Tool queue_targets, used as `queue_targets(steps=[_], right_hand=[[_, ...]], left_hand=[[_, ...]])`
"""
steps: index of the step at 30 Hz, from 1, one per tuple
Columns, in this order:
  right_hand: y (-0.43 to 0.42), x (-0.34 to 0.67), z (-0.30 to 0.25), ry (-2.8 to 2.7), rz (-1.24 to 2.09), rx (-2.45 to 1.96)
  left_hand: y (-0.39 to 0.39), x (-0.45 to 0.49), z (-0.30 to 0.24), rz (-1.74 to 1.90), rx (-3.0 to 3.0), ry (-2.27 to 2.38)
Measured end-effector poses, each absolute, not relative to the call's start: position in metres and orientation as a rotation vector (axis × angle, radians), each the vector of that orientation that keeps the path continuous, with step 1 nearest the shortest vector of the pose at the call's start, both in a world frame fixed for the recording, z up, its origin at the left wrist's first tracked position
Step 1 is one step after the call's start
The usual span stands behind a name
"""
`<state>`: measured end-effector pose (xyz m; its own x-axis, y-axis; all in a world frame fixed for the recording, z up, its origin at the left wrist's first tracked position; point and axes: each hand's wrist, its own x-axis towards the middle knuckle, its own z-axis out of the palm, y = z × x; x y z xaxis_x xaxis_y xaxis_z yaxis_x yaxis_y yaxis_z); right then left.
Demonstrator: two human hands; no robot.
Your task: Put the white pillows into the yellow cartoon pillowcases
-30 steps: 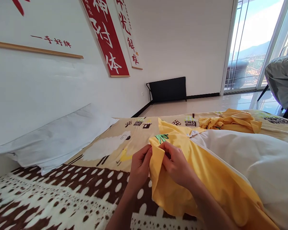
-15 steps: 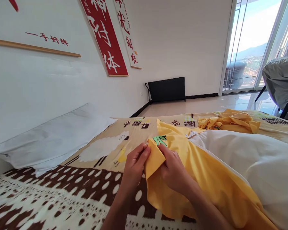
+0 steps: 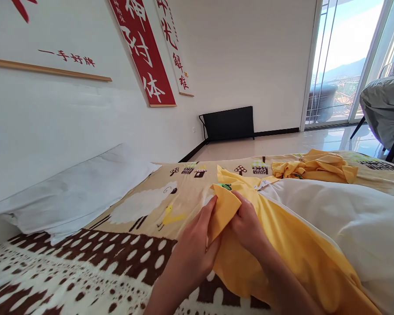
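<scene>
A yellow pillowcase-like cloth cover [image 3: 279, 236] with a bit of green print lies around one end of a white pillow or cushion [image 3: 335, 214]. My left hand [image 3: 197, 243] grips the cover's folded edge from the left, thumb below and fingers along the fold. From the right, my right hand [image 3: 248, 223] pinches the same folded flap, its fingertips partly hidden behind the cloth. Between both hands the flap stands up as a small square fold. A small white tag shows where cover and white filling meet.
A patterned blanket [image 3: 124, 267] with sheep and dots lies beneath everything. At the left, a white pillow [image 3: 85, 188] leans by the wall. Crumpled yellow cloth [image 3: 321, 166] rests at the far edge. Beyond stand a black panel [image 3: 230, 124] and a covered chair [image 3: 384, 105].
Both hands have moved slightly right with the folded flap. My left hand has turned, its thumb dropping lower on the cloth. Less of the green print shows.
</scene>
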<state>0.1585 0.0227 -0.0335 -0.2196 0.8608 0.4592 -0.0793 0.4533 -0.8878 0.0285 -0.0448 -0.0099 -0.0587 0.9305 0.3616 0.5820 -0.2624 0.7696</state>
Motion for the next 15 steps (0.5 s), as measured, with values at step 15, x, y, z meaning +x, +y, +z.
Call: queue_targets(steps=[15], right_hand=[[0.025, 0.147, -0.043, -1.563, 1.079, -0.655]], left_hand=[[-0.028, 0.028, -0.016, 1.405, 2.033, 1.881]])
